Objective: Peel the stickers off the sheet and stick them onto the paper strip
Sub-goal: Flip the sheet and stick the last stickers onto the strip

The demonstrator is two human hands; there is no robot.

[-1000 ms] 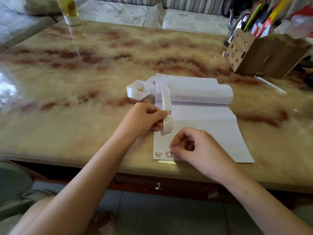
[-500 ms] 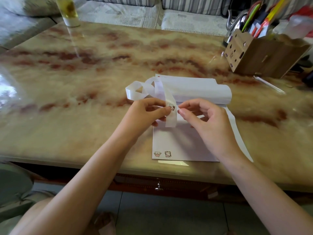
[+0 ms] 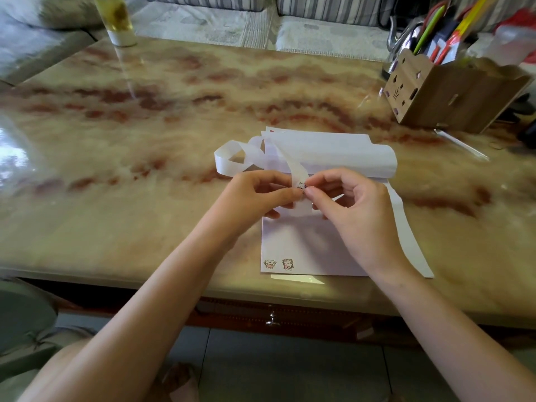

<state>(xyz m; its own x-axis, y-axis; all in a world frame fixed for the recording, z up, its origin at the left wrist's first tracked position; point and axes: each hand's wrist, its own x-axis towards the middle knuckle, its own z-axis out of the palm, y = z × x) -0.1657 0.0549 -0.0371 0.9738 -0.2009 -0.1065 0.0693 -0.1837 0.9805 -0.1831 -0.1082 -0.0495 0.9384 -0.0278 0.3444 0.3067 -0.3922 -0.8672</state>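
The sticker on the paper strip is too small to identify; the bottle is cropped.

Soft daylight is lighting the scene, fairly bright.
Glare is blooming on the table at left; edges bowing, far corners blurring.

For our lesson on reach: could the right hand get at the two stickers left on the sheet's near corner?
Probably yes: the two stickers lie uncovered on the sheet, with only bare sheet between them and the right hand, though it is pinching at the paper strip.
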